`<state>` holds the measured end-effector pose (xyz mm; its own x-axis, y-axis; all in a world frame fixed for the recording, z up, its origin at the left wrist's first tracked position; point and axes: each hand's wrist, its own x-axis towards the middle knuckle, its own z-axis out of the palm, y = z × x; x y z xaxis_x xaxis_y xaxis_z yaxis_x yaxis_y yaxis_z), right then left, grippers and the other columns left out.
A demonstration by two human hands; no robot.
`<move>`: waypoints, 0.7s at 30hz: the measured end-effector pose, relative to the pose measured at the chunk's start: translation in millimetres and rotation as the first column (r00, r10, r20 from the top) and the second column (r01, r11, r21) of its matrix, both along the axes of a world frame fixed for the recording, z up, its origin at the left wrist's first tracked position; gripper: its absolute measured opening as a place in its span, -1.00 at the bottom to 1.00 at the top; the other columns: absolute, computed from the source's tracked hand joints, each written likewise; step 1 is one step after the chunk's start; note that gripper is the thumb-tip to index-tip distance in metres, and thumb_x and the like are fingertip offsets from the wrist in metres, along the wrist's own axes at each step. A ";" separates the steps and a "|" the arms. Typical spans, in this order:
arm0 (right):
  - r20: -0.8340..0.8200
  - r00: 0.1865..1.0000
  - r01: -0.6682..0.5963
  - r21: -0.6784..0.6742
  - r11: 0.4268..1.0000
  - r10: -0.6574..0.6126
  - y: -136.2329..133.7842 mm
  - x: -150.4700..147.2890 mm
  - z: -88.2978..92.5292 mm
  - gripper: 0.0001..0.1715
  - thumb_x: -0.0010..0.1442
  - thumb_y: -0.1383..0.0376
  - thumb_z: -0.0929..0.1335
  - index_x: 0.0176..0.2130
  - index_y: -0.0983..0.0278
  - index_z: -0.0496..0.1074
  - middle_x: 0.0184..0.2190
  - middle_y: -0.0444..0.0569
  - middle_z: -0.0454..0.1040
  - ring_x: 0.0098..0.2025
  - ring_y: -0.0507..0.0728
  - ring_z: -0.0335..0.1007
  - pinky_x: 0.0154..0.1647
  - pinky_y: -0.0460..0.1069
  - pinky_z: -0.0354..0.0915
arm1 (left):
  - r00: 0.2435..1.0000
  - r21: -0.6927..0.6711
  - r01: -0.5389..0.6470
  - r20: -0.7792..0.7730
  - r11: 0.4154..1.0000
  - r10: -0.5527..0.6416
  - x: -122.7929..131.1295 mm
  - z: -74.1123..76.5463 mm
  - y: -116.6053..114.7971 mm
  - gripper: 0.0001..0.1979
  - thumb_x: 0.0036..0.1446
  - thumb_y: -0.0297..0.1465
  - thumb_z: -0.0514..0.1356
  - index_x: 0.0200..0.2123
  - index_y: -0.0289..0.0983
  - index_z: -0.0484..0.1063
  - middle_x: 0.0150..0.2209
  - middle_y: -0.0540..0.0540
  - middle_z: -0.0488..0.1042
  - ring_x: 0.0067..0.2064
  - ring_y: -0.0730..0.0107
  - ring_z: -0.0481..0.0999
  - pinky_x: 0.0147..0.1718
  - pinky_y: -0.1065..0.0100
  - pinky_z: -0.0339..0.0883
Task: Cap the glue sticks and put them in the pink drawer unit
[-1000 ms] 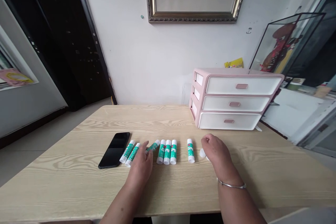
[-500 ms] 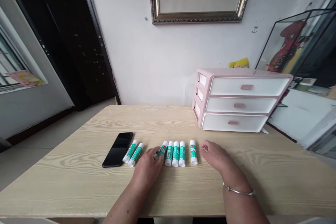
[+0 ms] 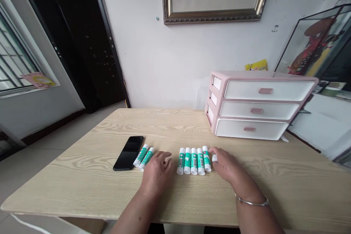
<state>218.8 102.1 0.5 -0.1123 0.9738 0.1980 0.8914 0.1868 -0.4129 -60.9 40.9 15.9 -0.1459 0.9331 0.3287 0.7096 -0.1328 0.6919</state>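
Several glue sticks (image 3: 193,161) with green labels and white ends lie side by side in a row on the wooden table. The rightmost glue stick (image 3: 207,158) is slightly tilted, and the fingertips of my right hand (image 3: 225,164) meet its upper end. A white end (image 3: 214,158) shows under that hand's curled fingers, apparently of another glue stick mostly hidden by the hand. To the left of the row, my left hand (image 3: 157,172) rests with fingers apart and nothing in it. Just beyond it, two glue sticks (image 3: 144,157) lie slanted together.
A black phone (image 3: 128,153) lies left of the two slanted sticks. At the back right stands a pink and white drawer unit (image 3: 256,110) with a yellow packet (image 3: 256,65) behind its top. A framed picture (image 3: 214,16) hangs on the wall.
The row has closed up: the leftmost stick now lies straight, and the gap before the rightmost one is gone. My left hand has come off the leftmost stick. The view has shifted slightly.
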 end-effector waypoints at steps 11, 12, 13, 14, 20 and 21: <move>0.015 0.998 0.066 -0.018 0.998 -0.065 2.3 -9.1 13.6 -0.54 0.15 0.49 0.31 0.01 0.23 0.51 -0.01 0.09 0.60 0.00 0.26 0.53 0.00 0.06 0.31 | 0.733 -0.001 -0.415 -0.592 0.910 0.334 -26.3 3.9 -2.3 -0.57 0.24 -0.40 0.08 0.14 -0.30 0.51 0.02 -0.31 0.59 0.05 -0.12 0.47 -0.13 0.07 0.32; -0.010 0.997 0.075 0.011 0.997 -0.074 2.6 -10.2 14.1 -0.55 0.15 0.48 0.31 0.01 0.24 0.51 0.00 0.10 0.59 0.02 0.27 0.52 0.02 0.06 0.31 | 0.724 -0.009 -0.418 -0.608 0.908 0.327 -26.0 3.6 -1.9 -0.56 0.24 -0.41 0.08 0.15 -0.30 0.49 0.01 -0.31 0.59 0.05 -0.11 0.47 -0.13 0.07 0.32; -0.039 0.996 0.082 0.040 0.996 -0.080 2.7 -11.9 14.9 -0.56 0.15 0.48 0.31 0.01 0.25 0.51 0.00 0.11 0.59 0.03 0.27 0.52 0.04 0.06 0.31 | 0.718 -0.019 -0.421 -0.618 0.907 0.320 -25.6 3.3 -1.4 -0.55 0.24 -0.41 0.08 0.16 -0.28 0.48 0.02 -0.31 0.59 0.05 -0.10 0.48 -0.13 0.08 0.31; -0.072 0.994 0.087 0.072 0.994 -0.082 2.6 -14.1 15.8 -0.57 0.16 0.47 0.31 0.00 0.25 0.51 0.00 0.12 0.59 0.04 0.27 0.51 0.07 0.07 0.31 | 0.715 -0.033 -0.421 -0.627 0.907 0.309 -25.2 2.8 -0.8 -0.55 0.24 -0.42 0.08 0.17 -0.27 0.47 0.02 -0.31 0.60 0.05 -0.09 0.48 -0.12 0.08 0.31; -0.312 0.949 0.027 0.241 0.970 0.050 -2.0 -33.3 17.7 -0.63 0.18 0.38 0.30 -0.03 0.22 0.50 -0.04 0.06 0.59 0.03 0.22 0.50 0.11 0.08 0.34 | 0.758 -0.060 -0.345 -0.606 0.936 0.241 -25.1 -15.9 9.8 -0.59 0.26 -0.44 0.08 0.15 -0.27 0.46 0.09 -0.34 0.56 0.15 -0.10 0.46 0.03 0.03 0.30; -0.347 0.934 0.008 0.255 0.967 0.084 -2.9 -36.2 17.4 -0.63 0.18 0.37 0.30 -0.02 0.22 0.50 -0.04 0.06 0.59 0.02 0.22 0.50 0.12 0.08 0.34 | 0.793 -0.044 -0.308 -0.564 0.950 0.231 -24.3 -20.0 12.1 -0.57 0.26 -0.45 0.09 0.17 -0.29 0.44 0.11 -0.35 0.54 0.20 -0.11 0.43 0.09 0.01 0.27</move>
<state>182.6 99.2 17.9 -0.0267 0.8846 0.4657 0.6868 0.3548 -0.6344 -85.2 53.0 -4.1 -0.2304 0.9216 0.3123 0.9674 0.1822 0.1760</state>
